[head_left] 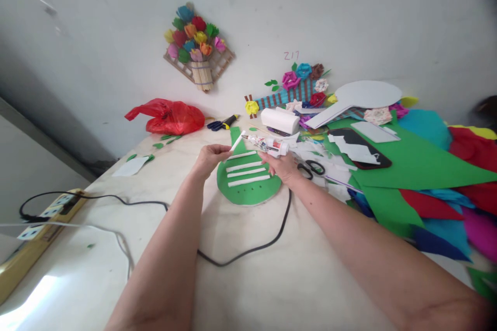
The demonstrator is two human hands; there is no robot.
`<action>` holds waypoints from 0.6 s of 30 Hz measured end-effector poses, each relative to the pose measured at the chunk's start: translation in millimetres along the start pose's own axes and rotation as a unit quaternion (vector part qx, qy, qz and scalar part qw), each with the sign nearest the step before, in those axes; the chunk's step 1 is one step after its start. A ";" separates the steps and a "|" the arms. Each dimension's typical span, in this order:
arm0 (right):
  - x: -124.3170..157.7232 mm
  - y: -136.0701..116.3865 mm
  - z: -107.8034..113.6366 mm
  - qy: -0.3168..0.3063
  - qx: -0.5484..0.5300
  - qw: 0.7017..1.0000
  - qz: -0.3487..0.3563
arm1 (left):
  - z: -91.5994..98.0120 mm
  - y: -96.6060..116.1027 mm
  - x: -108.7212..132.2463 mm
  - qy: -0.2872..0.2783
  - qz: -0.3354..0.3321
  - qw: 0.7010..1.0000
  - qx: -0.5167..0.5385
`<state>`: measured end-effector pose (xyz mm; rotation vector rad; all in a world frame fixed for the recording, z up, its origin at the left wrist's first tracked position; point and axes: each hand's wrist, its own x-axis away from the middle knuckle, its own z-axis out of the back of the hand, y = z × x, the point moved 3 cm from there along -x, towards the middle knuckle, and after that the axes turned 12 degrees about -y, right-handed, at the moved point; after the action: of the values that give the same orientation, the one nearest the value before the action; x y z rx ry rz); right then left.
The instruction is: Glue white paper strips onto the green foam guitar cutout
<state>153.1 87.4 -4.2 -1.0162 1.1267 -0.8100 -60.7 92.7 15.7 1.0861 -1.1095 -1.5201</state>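
My left hand pinches a small white paper strip, held just above the table. My right hand is closed round a glue gun whose nozzle points left at the tip of that strip. Under both hands lies a green guitar-shaped card with three white strips glued across it. The gun's black cable loops over the table toward me.
Black-handled scissors lie just right of my right hand. Coloured paper sheets pile up on the right. A white roll, a red plastic bag, a cutter and paper flower crafts sit at the back. A power strip lies left.
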 end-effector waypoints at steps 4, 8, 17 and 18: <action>-0.6 0.5 0.0 0.003 0.011 1.000 -0.004 | 0.3 -0.3 0.7 -0.009 0.001 1.000 0.009; 0.8 -1.7 0.1 0.002 0.021 1.000 -0.011 | 0.5 -0.3 1.4 -0.018 -0.003 1.000 0.021; 1.3 -1.1 0.0 0.002 0.013 1.000 -0.010 | -2.0 3.4 3.1 -0.023 0.004 0.999 0.031; 1.2 -0.9 0.0 0.002 0.013 1.000 -0.009 | -1.9 4.0 3.4 -0.022 0.003 0.999 0.032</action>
<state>153.4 86.0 -3.8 -1.0044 1.1099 -0.8396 -58.7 88.5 18.8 1.0969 -1.1981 -1.5188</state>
